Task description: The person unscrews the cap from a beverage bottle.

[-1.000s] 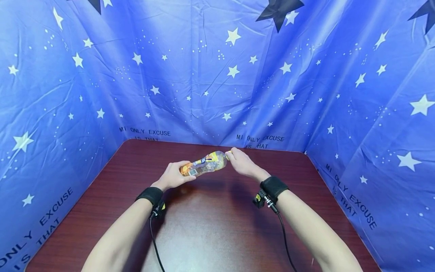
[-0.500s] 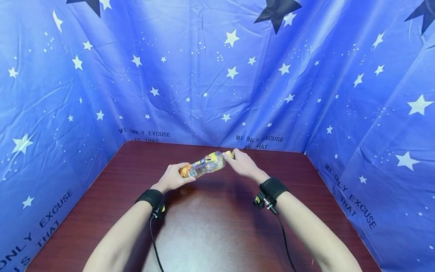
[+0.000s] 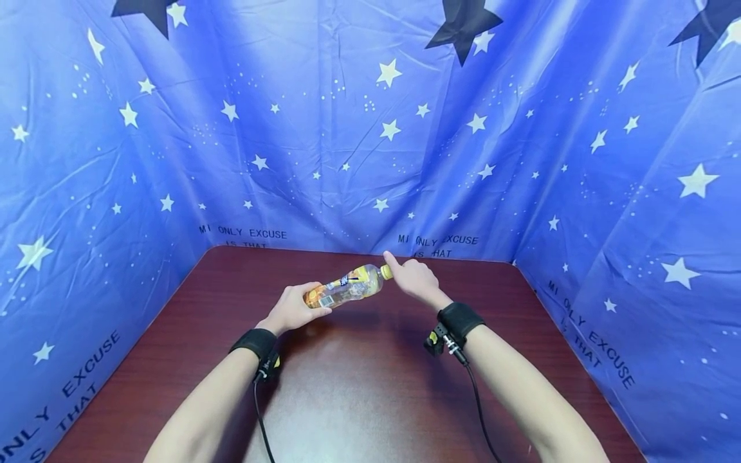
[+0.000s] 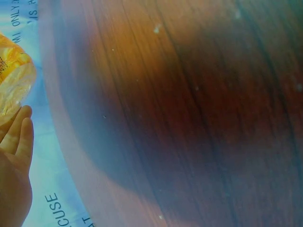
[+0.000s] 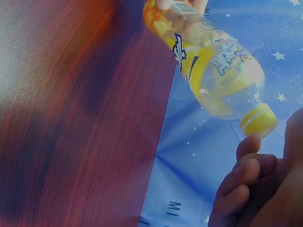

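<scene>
A star-printed backdrop encloses the far and lateral sides. The brown tabletop lies below. The plastic bottle is suspended above the tabletop on a slant. The left hand supports it: grip clamped round the base end, presumably to steady the body and leave the opposite end accessible. The right hand is positioned at that end: grip apart, thumb raised clear of part-curled fingers. The yellow cap is seated on the bottle, unpinched, just beside the right hand, probably for easy finger reach; contact cannot be confirmed.
</scene>
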### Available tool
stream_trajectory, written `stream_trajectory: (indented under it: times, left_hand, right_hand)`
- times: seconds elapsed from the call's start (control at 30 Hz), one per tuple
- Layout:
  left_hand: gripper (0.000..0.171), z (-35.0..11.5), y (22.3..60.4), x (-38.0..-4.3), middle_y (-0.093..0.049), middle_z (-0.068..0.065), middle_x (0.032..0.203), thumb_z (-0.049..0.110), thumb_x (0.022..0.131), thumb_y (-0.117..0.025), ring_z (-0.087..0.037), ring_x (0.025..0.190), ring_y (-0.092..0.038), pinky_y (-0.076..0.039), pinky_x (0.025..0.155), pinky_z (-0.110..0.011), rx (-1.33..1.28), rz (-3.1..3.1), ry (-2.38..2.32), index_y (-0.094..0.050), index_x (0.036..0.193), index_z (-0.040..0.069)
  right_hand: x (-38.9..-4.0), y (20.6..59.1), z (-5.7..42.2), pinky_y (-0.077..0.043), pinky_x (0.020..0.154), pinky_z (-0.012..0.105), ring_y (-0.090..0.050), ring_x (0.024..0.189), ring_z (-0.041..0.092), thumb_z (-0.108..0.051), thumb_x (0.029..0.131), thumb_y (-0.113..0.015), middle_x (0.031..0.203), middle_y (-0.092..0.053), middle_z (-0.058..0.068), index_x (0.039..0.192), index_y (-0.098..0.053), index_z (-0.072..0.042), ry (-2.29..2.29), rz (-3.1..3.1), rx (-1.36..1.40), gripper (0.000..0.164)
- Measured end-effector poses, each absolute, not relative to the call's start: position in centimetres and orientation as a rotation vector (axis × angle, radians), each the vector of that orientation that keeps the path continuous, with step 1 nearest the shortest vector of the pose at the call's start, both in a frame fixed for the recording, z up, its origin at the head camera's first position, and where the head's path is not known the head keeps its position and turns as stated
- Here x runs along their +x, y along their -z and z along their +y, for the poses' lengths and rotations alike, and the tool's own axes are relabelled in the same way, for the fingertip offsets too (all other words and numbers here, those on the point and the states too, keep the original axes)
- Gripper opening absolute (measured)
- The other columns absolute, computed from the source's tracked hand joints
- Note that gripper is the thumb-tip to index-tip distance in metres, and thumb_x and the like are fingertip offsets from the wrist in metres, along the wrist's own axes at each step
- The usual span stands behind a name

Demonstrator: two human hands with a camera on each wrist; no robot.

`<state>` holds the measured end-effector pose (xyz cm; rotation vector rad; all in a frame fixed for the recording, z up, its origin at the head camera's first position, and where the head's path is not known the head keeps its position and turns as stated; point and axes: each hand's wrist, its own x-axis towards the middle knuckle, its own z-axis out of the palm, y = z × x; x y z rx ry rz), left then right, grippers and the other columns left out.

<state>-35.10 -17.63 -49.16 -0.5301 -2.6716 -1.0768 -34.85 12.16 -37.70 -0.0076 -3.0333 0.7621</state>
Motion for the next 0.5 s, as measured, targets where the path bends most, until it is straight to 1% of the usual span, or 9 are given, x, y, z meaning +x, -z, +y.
stream_trajectory:
  times: [0.07,0.17,0.3,0.43,0.5]
  left_hand:
    - [0.063,-17.5,49.11,-35.13,-0.075,-0.006,0.107,0.041,0.081,-0.09,-0.018,0.089,-0.063,-0.052,0.077,-0.032,-0.529,-2.684,1.077,-0.069,0.132,0.01]
    - [0.065,-17.33,48.92,-35.07,-0.074,-0.006,0.11,0.043,0.082,-0.089,-0.019,0.092,-0.062,-0.053,0.08,-0.033,-0.514,-2.708,1.067,-0.067,0.134,0.011]
    - [0.065,-17.27,48.88,-35.02,-0.074,-0.006,0.111,0.043,0.082,-0.089,-0.019,0.093,-0.062,-0.053,0.081,-0.035,-0.494,-2.706,1.055,-0.067,0.135,0.011]
    - [0.064,-17.41,49.0,-35.13,-0.074,-0.005,0.109,0.043,0.081,-0.089,-0.018,0.091,-0.062,-0.052,0.079,-0.034,-0.507,-2.674,1.036,-0.068,0.133,0.01]
    - [0.063,-17.44,48.97,-35.15,-0.074,-0.005,0.108,0.042,0.081,-0.09,-0.018,0.09,-0.062,-0.052,0.079,-0.034,-0.508,-2.667,1.025,-0.069,0.132,0.011]
  right_hand:
    - [-34.81,37.48,12.0,-0.044,0.064,0.04,-0.065,0.083,0.028,-0.075,0.102,-0.023,0.087,-0.065,0.01,0.09,-0.07,-0.01,-0.76,-3.046,-0.03,0.081]
    - [-34.68,37.29,11.79,-0.043,0.061,0.038,-0.063,0.08,0.027,-0.072,0.103,-0.027,0.081,-0.061,0.008,0.077,-0.061,-0.014,-0.749,-3.054,-0.051,0.072]
    - [-34.66,37.28,11.69,-0.044,0.062,0.038,-0.062,0.08,0.026,-0.068,0.104,-0.033,0.08,-0.059,0.007,0.073,-0.054,-0.016,-0.75,-3.051,-0.055,0.064]
    - [-34.8,37.31,11.82,-0.038,0.061,0.034,-0.052,0.067,0.02,-0.063,0.105,-0.037,0.069,-0.049,0.001,0.067,-0.049,-0.018,-0.838,-3.065,-0.006,0.06]
    - [-34.8,37.35,11.88,-0.035,0.058,0.032,-0.045,0.059,0.017,-0.059,0.106,-0.039,0.063,-0.045,-0.002,0.064,-0.047,-0.018,-0.988,-3.06,0.027,0.059]
